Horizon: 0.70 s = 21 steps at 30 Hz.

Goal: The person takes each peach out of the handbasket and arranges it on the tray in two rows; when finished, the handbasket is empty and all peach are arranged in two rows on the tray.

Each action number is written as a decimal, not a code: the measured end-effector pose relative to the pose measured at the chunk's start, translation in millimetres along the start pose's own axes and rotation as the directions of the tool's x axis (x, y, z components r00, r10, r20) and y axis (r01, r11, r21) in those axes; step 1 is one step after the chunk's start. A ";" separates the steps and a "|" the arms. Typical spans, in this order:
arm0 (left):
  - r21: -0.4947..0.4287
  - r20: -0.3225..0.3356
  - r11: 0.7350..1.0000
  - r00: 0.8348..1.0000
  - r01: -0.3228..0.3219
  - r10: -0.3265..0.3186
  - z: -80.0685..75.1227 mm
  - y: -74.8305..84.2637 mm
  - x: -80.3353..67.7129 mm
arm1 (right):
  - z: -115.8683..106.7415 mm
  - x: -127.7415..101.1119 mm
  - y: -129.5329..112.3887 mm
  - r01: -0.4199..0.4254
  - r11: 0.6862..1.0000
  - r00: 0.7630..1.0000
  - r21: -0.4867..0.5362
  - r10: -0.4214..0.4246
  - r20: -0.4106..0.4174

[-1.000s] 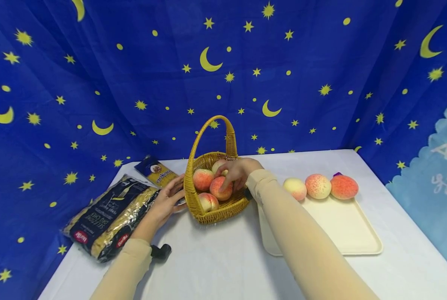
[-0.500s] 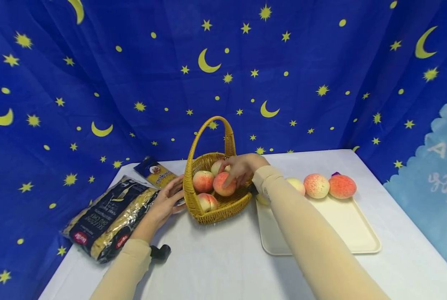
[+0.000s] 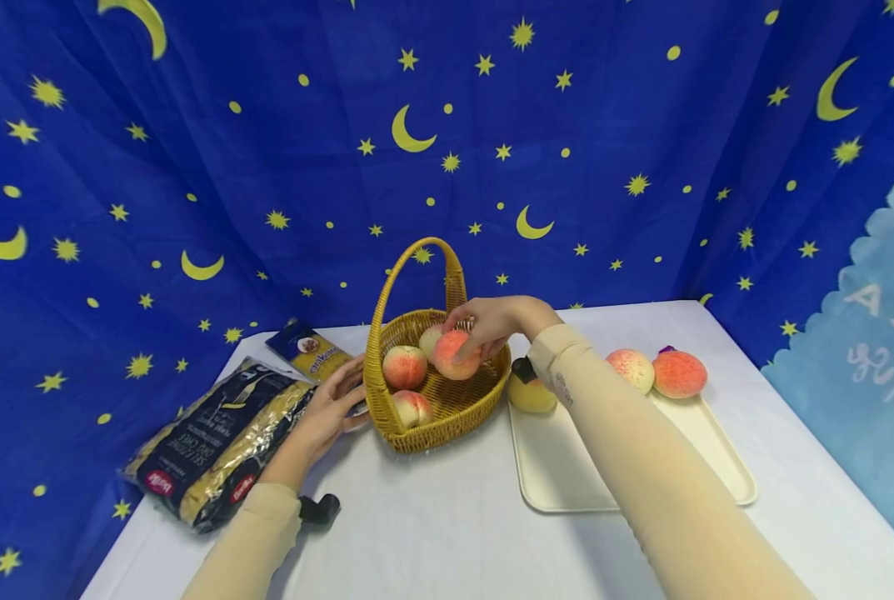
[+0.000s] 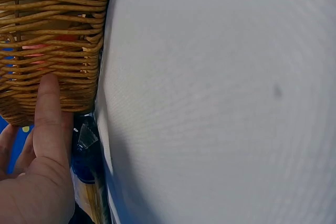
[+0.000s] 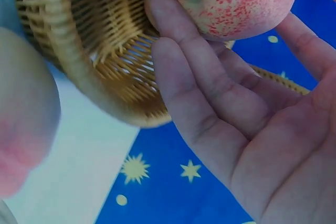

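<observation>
A brown wicker basket (image 3: 447, 432) with a tall arched handle stands mid-table. My right hand (image 3: 497, 321) holds a red-and-cream peach (image 3: 456, 357) between thumb and fingers, over the basket's right half. In the right wrist view, the same peach (image 5: 247, 3) shows a dark spot, and the fingers reach under it. Two blushed peaches (image 3: 405, 367) lie at the basket's left side, and a paler one (image 3: 428, 337) sits behind the held peach. My left hand (image 3: 328, 408) rests against the basket's left wall. One outstretched finger (image 4: 48, 114) touches the weave in the left wrist view.
To the right lies a cream tray (image 3: 559, 479), partly covered by my right forearm. Along its far edge sit a yellowish fruit (image 3: 529, 397), a speckled peach (image 3: 632, 368) and a red fruit (image 3: 681, 374). Pasta bags (image 3: 214, 442) and a blue-yellow packet (image 3: 312, 350) lie left.
My right hand has lifted the peach slightly and moved it rightward and up from the other peaches in the basket. The left hand has stayed against the basket.
</observation>
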State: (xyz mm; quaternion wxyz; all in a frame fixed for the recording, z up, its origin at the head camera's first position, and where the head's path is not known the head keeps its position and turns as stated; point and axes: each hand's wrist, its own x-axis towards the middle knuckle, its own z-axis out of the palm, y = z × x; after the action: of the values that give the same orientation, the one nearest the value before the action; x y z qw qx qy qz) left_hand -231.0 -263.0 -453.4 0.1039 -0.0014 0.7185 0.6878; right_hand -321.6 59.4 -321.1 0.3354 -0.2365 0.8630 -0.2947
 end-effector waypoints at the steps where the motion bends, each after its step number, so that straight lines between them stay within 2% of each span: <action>1: -0.001 0.002 1.000 1.000 -0.002 0.002 -0.1 -0.2 0.0 | -1.5 -2.2 0.9 0.010 1.000 1.000 -0.009 -0.010 -0.006; 7: 0.000 0.000 1.000 1.000 -0.003 0.003 -0.1 -0.3 0.2 | -8.8 -15.9 6.7 0.077 0.996 0.996 -0.049 -0.079 -0.044; 14: 0.012 -0.010 1.000 1.000 0.009 -0.008 1.2 0.2 0.2 | -9.1 -32.9 22.8 0.171 0.963 0.975 -0.206 -0.196 -0.105; 21: 0.003 -0.013 1.000 1.000 0.008 -0.008 1.7 0.8 0.4 | -8.3 -51.1 37.5 0.215 0.956 0.956 -0.198 -0.248 -0.160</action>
State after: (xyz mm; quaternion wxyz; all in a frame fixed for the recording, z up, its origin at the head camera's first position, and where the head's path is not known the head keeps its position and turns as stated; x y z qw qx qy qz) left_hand -231.3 -261.2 -452.7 0.1019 -0.0087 0.7203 0.6860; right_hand -301.6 120.0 -318.7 0.1952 -0.3372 0.8793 -0.2739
